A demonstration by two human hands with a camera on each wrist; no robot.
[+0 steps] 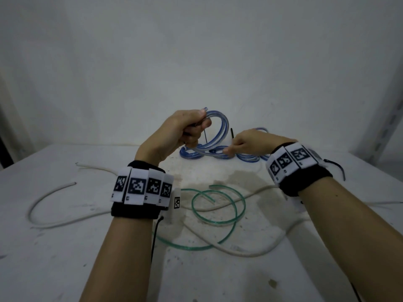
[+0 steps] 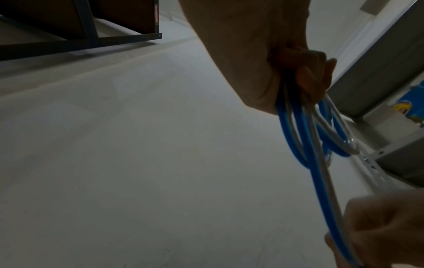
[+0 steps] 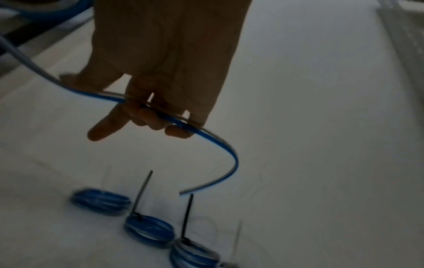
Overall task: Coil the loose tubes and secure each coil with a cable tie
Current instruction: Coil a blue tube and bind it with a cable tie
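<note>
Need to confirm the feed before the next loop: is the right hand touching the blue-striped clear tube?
Touching. The right wrist view shows the right hand with fingers curled round the blue-striped clear tube.

Tied blue coils (image 3: pixel 149 230) motion-blurred; right hand (image 2: pixel 380 230) cut off by frame edge.

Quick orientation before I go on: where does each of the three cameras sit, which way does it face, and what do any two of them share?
Head: worn on the head, looking forward and down at the table; both forearms, left hand and right hand show.
Left wrist: looks along the left hand at the blue tube it grips; the right hand shows low right.
Right wrist: looks along the right hand at the tube's loose end and the tied coils below.
Shared: all three show the blue tube.
</note>
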